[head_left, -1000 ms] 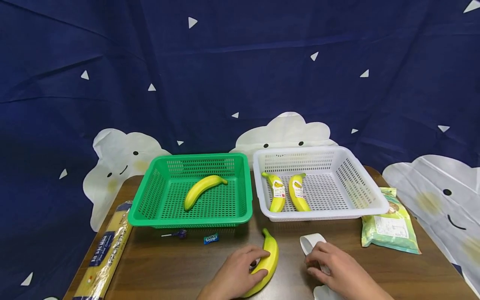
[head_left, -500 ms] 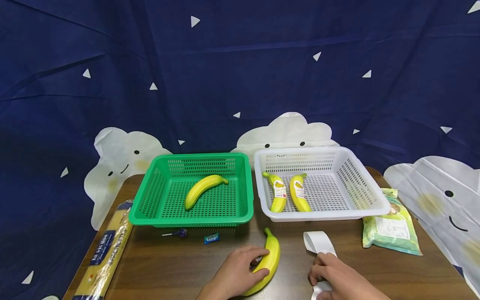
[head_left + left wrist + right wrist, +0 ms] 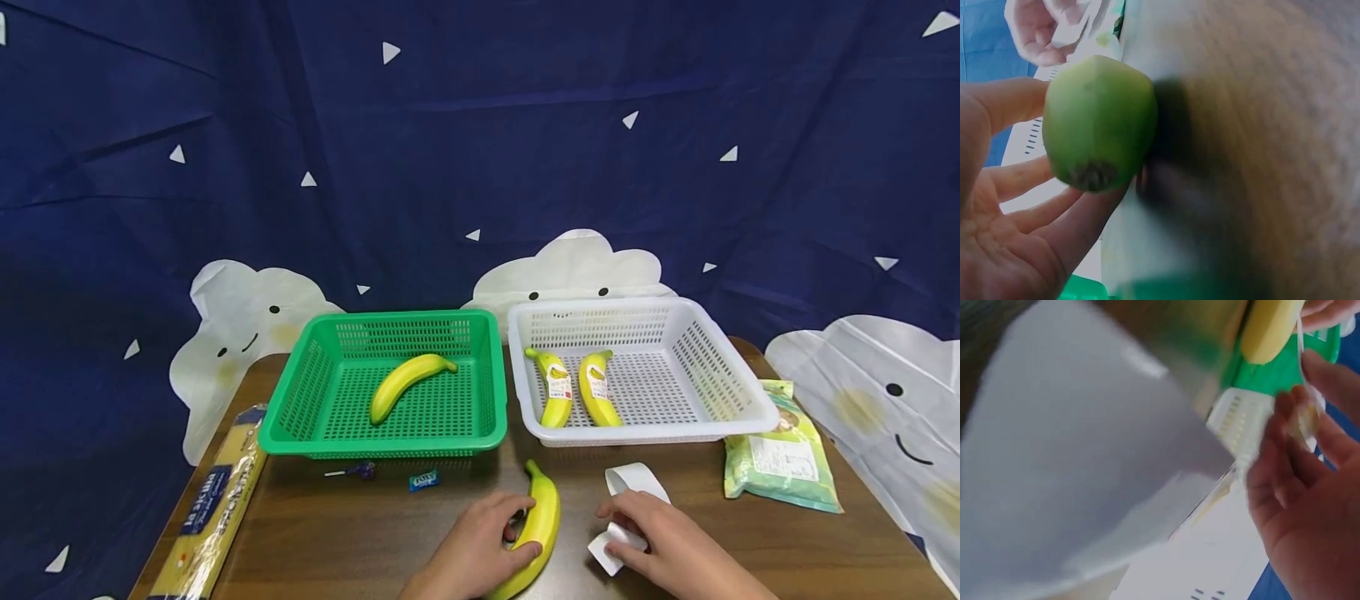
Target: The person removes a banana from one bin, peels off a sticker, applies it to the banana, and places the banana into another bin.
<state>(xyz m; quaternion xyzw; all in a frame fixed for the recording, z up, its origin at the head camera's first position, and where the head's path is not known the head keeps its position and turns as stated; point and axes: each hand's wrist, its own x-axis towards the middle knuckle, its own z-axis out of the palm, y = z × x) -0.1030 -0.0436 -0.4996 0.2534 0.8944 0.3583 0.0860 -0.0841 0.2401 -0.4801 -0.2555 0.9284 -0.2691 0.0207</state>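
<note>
My left hand (image 3: pixel 472 546) grips a yellow banana (image 3: pixel 547 518) lying on the table, thumb on one side and fingers on the other. Its greenish tip (image 3: pixel 1100 119) faces the camera in the left wrist view. To the right of it, my right hand (image 3: pixel 667 537) pinches a small white label (image 3: pixel 618 547) between thumb and fingers, just above the tabletop. A curled white paper strip (image 3: pixel 637 478) rises behind this hand, which hides part of it; in the right wrist view the strip (image 3: pixel 1085 456) fills the left side.
A green basket (image 3: pixel 382 452) holds one plain banana. Beside it, a white basket (image 3: pixel 652 435) holds two bananas with labels. A lollipop (image 3: pixel 363 471) and a small blue candy (image 3: pixel 423 480) lie in front. Spaghetti (image 3: pixel 213 508) lies left, a green bag (image 3: pixel 783 462) right.
My right hand has drawn back along the paper strip, then come up and left with a white label between its fingers. The left hand stays on the banana.
</note>
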